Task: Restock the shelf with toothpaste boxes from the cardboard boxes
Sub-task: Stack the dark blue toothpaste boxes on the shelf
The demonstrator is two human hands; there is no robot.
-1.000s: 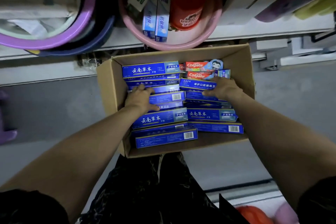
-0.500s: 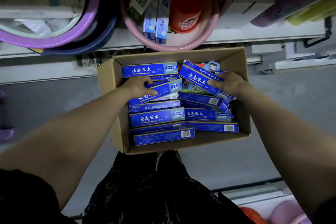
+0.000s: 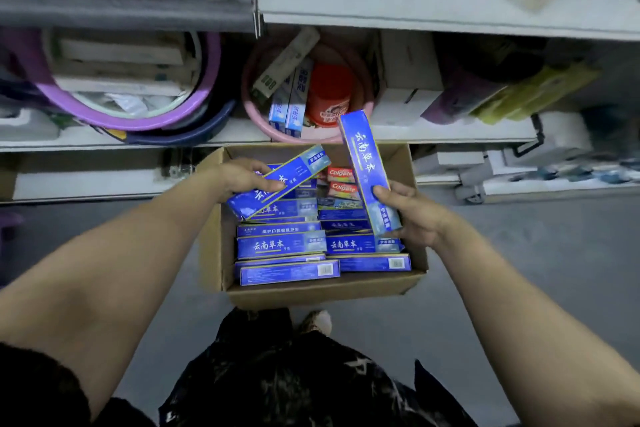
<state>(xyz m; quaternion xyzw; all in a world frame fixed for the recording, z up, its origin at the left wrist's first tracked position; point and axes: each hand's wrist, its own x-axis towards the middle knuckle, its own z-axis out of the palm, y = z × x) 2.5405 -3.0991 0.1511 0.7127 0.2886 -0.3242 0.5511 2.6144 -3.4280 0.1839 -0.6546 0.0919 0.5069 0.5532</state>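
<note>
Aloft, two toothpaste boxes (image 3: 294, 172) (image 3: 362, 156) (blue)

Long blue toothpaste cartons (image 3: 280, 246) bear white script, in a plain brown cardboard box (image 3: 213, 239); two red Colgate cartons (image 3: 341, 175) at one o'clock. Round pink plastic basin (image 3: 250, 104) at twelve, purple plastic hoop (image 3: 138, 122) at ten.

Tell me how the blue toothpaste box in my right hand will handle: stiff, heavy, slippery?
Probably stiff: the blue toothpaste box juts straight though the right hand grips only its lower end. Likely light, held that way one-handed. Flat sides should not roll.
</note>
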